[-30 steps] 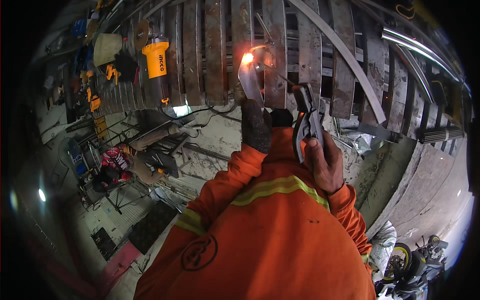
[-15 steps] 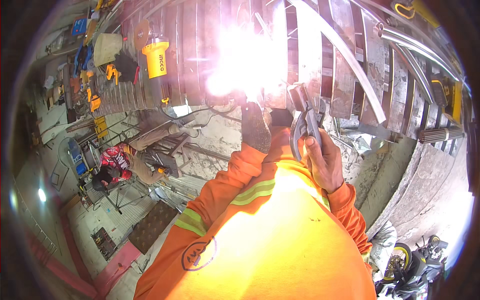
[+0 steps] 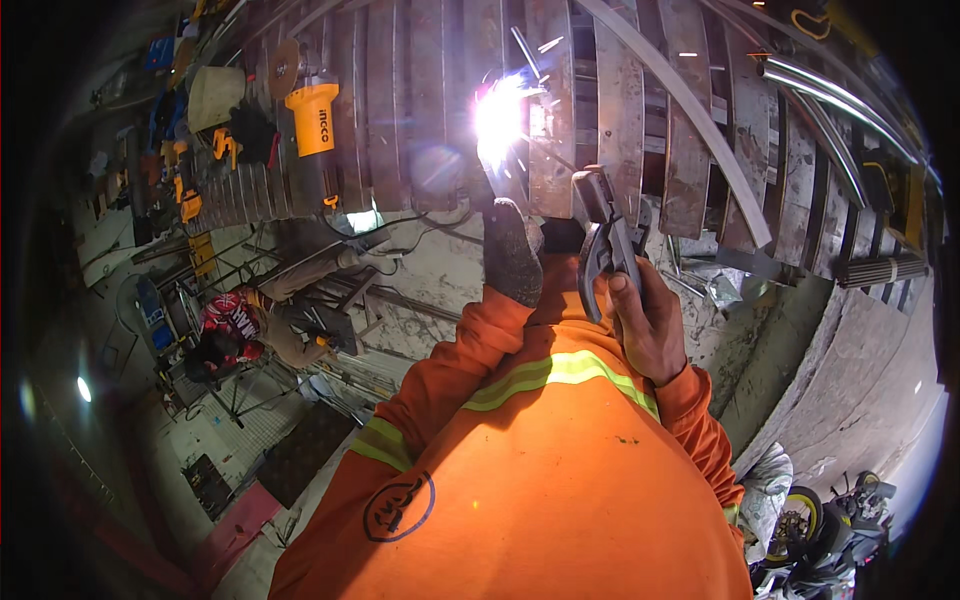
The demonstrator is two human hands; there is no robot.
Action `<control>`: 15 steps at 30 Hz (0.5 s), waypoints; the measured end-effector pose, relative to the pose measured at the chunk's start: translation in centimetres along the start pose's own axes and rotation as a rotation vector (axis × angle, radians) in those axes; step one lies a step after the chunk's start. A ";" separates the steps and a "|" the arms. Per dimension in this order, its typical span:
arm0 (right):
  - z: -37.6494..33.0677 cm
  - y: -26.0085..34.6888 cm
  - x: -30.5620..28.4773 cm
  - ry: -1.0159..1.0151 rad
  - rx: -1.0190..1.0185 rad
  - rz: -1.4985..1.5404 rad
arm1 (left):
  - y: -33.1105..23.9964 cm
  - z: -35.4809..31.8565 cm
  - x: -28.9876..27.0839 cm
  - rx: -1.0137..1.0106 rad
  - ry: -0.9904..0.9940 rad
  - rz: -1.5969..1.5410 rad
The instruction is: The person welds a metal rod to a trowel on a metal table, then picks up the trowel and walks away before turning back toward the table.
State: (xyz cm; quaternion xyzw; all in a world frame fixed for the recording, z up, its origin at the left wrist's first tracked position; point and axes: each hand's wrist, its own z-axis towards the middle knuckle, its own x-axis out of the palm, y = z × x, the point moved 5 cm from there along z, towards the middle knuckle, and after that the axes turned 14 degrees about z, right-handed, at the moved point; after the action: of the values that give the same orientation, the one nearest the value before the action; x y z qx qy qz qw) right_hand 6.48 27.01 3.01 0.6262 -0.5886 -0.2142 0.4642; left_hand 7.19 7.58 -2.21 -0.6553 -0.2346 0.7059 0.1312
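Note:
My bare right hand (image 3: 645, 325) is closed round the handle of a dark welding electrode holder (image 3: 598, 215). A thin electrode (image 3: 552, 155) reaches from its jaws up and left toward a bright welding arc (image 3: 498, 122). Just below the arc, my left hand (image 3: 513, 255) wears a dark grey glove and looks closed. What it grips is lost in shadow and glare. Beneath the arc lies a row of flat steel bars (image 3: 620, 110), set side by side with gaps between them. The arc hides the spot being welded.
A yellow angle grinder (image 3: 315, 120) lies on the bars at left. A long curved metal strip (image 3: 690, 105) crosses them at right, near a bundle of rods (image 3: 882, 270). Lower left, another person (image 3: 240, 320) crouches among metal stock. A motorcycle (image 3: 825, 530) stands lower right.
The arc's glare has shrunk and dimmed, so the bars around it show more clearly. Sparks now fly off to the right. Both hands and the electrode holder have hardly moved.

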 end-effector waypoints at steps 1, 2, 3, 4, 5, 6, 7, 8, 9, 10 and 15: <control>0.0 -0.1 0.0 -0.001 -0.002 0.014 | 0.4 0.0 0.2 0.006 -0.017 0.010; 0.0 -0.2 0.0 -0.002 -0.003 0.029 | 0.7 -0.3 0.4 0.003 -0.018 0.012; 0.0 -0.3 0.0 -0.002 -0.004 0.029 | 0.9 -0.5 0.6 -0.005 -0.014 0.003; 0.1 -0.4 -0.1 -0.002 -0.012 0.031 | 1.1 -0.5 0.8 -0.017 -0.008 -0.012; 0.1 -0.4 -0.1 -0.001 -0.021 0.033 | 1.3 -0.7 1.1 -0.040 0.005 -0.045; 0.1 -0.2 -0.1 0.001 0.020 0.012 | 1.5 -0.7 1.1 -0.081 0.020 -0.111; 0.0 -0.1 0.0 0.001 0.020 0.011 | 1.7 -0.7 1.2 -0.139 0.032 -0.217; -0.2 -0.2 0.0 -0.032 0.050 0.052 | 2.1 -0.7 1.4 -0.254 0.037 -0.421; -0.3 -0.5 0.0 -0.066 0.078 0.094 | 2.8 -1.1 1.9 -0.343 0.013 -0.605; -0.3 -0.1 -0.3 -0.073 0.079 -0.017 | 3.8 -1.4 2.7 -0.435 -0.015 -0.819; -0.4 1.2 -0.4 -0.097 -0.081 0.017 | 2.1 -2.6 0.7 0.110 -0.238 0.454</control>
State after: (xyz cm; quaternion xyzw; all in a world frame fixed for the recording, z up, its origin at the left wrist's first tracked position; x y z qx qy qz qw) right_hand 6.10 27.65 4.10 0.5910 -0.6065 -0.2638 0.4619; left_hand 9.96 6.58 -3.97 -0.5955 -0.0569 0.8010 -0.0236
